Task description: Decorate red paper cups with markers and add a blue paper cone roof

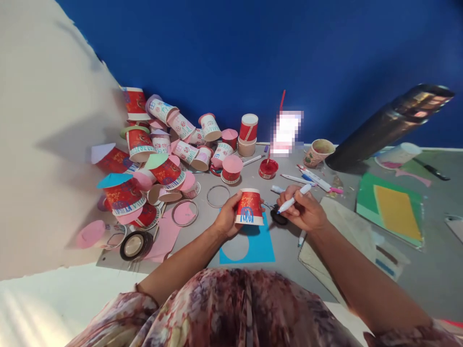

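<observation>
My left hand (228,215) is wrapped round a red paper cup (250,207), held upside down with its white rim at the bottom. Blue marker strokes show on the cup's side near that rim. In my right hand (304,210) is a white marker (295,198) with a blue tip, which points down and left, a little apart from the cup. Below the cup lies a blue paper sheet (265,248) with a round hole cut in it. Black-handled scissors (279,217) rest on the table, partly hidden behind my right hand.
Decorated paper cups with coloured paper tops (121,193) are piled at the left. A red paint pot (268,168) and several markers (314,177) lie beyond my hands. A black bottle (383,127) leans at the right near green and yellow sheets (396,212). A cloth (340,236) lies under my right forearm.
</observation>
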Tool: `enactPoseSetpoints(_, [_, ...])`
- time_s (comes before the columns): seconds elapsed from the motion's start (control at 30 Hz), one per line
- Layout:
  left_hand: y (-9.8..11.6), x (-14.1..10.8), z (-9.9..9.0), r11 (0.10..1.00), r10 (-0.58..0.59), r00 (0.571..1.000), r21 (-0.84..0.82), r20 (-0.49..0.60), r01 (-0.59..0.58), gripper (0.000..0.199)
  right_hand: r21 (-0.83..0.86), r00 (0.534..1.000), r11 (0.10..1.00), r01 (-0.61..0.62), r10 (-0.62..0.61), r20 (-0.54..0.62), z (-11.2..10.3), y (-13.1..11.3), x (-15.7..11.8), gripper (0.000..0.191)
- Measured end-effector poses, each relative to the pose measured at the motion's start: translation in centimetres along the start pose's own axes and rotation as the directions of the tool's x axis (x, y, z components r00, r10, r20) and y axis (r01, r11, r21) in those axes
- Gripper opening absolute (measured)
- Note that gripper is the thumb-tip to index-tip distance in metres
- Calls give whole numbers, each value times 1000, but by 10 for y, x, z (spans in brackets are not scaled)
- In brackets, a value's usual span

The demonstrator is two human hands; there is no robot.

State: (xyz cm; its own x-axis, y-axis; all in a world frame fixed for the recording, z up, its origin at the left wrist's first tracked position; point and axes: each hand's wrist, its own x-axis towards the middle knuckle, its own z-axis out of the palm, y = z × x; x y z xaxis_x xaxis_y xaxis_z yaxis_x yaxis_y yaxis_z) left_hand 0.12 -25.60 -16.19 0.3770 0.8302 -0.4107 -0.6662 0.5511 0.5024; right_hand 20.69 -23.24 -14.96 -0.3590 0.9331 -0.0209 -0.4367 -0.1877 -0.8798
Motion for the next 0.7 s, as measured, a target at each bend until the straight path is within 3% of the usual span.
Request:
enactPoseSetpoints(0.2, [-1, -2, 1, 999, 45, 999, 7, 7, -45, 42, -11, 1000, 1000, -11, 11, 22, 4, 9, 1, 39])
enactPoseSetpoints(0.3, [0, 0, 0, 996, 90, 995, -5, -33, -90, 37, -16, 1000, 1000, -3, 3, -12, 7, 12, 0, 32])
enactPoseSetpoints(0.5, [1, 3, 1, 993, 114, 990, -1, -86, -114, 39, -55, 997, 998, 13, -18, -81, 15, 11, -4, 40])
enactPoseSetpoints(0.7, [-8, 0, 1, 991, 133, 986, 33, -106, -130, 34, -183, 980, 981, 58, -90, -177, 16, 18, -10, 35])
